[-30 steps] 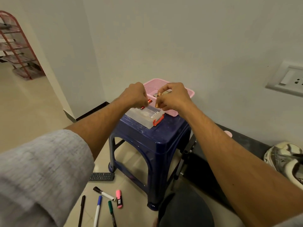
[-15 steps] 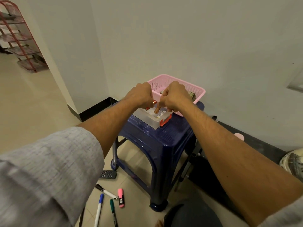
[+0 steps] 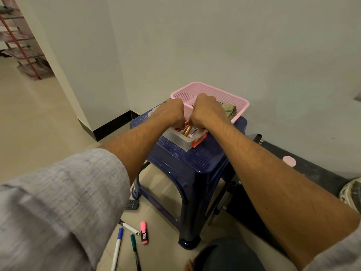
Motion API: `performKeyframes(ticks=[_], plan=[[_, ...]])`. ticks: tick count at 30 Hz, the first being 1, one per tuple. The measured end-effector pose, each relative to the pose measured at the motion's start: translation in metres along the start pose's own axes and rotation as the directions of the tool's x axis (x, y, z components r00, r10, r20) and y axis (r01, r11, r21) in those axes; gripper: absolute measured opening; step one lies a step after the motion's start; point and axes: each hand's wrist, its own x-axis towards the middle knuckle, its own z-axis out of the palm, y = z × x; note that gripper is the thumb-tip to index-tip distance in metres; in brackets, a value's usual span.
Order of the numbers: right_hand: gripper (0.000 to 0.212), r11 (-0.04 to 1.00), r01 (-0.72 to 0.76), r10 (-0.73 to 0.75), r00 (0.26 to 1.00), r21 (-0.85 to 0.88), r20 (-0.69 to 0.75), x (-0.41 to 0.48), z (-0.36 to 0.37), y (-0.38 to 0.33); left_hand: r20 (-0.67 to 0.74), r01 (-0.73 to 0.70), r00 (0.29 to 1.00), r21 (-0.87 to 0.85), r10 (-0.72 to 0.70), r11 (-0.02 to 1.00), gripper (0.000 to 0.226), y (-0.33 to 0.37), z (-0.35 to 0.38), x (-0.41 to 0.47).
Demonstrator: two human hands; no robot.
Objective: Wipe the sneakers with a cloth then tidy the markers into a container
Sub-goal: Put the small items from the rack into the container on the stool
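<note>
A clear plastic container with an orange latch stands on a blue stool. Both of my hands are down at its opening, side by side, with fingers curled. My left hand pinches a red marker. From under my right hand pokes a copper-coloured marker, its end inside the container. On the floor by the stool lie a black-and-white marker, a pink highlighter, a blue marker and a green marker. A sneaker shows at the right edge.
A pink basket holding a folded cloth sits behind the container on the stool. A remote control lies under the stool's left leg. A black mat with a pink disc runs along the wall. A red rack stands far left.
Both hands have dropped from above the container down into its opening, carrying the red and copper markers with them. The view has tilted a little lower.
</note>
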Motion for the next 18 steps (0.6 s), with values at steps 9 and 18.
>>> performKeyframes(ticks=[9,18], plan=[[0.014,0.98,-0.041,0.039,0.999,0.193,0.019,0.001,-0.013,0.015,0.019,0.036,0.999,-0.015,-0.036,0.999,0.042,0.003,0.005,0.0],[0.011,0.969,0.039,-0.028,0.998,0.244,-0.049,-0.007,-0.012,0.039,0.01,0.052,0.999,-0.004,-0.052,0.999,0.041,0.01,0.009,0.0]])
